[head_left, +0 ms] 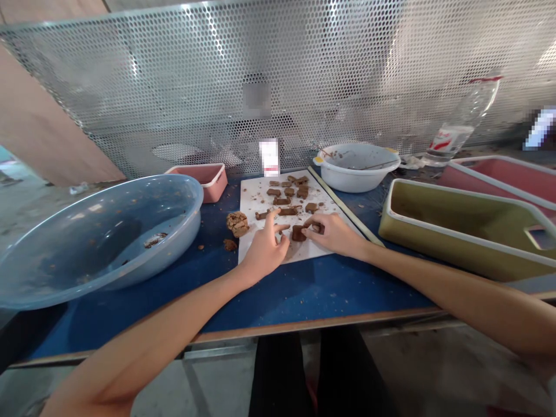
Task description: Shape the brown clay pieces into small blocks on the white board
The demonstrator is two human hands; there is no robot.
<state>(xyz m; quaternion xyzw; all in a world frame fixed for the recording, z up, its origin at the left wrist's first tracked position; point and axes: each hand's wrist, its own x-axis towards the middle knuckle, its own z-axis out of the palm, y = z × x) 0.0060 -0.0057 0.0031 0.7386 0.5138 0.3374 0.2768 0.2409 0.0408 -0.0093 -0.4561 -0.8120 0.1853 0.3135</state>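
Touching clay block (298, 233), right hand (334, 234), pinch unclear. Left hand (264, 250), fingers spread. Clay pieces (281, 201), shaped; rough lump (237, 224), seemingly unworked.

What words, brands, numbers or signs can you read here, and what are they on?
None can be read.
Bottle label: red marks on white, too blurred to make out.
White patch with a reddish strip, by the perforated metal panel: pixelated, any writing lost.
Grey patch above it: pixelated, nothing legible.
Bright patch at the right edge: pixelated too.
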